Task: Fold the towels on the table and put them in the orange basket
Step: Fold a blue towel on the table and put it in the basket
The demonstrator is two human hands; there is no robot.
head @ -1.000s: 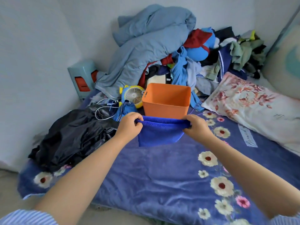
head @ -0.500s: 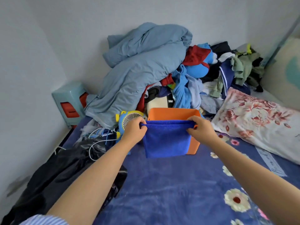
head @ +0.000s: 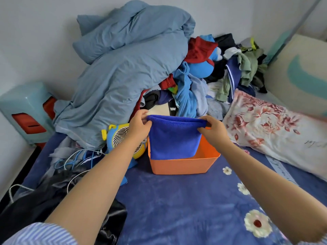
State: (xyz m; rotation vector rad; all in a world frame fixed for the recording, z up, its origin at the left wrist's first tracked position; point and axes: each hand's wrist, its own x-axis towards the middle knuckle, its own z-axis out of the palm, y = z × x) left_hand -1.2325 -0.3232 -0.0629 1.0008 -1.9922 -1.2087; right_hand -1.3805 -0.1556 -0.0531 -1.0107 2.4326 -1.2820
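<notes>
Folded towel held over the basket, ready to drop.
Left hand (head: 139, 125) and right hand (head: 213, 129) pinch the blue towel's (head: 174, 138) top corners above the orange basket (head: 184, 166); uneven release could unfold it or snag the rim.

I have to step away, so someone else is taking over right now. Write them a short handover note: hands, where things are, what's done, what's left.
Left hand: pinches the top left corner of the folded blue towel.
Right hand: pinches the top right corner.
The towel hangs between both hands, over the open orange basket on the floral bedsheet; its lower edge dips inside the rim.
Done: this towel is folded.
Left: lower it in and let go. No other towel can be picked out in the clothes pile behind.
</notes>
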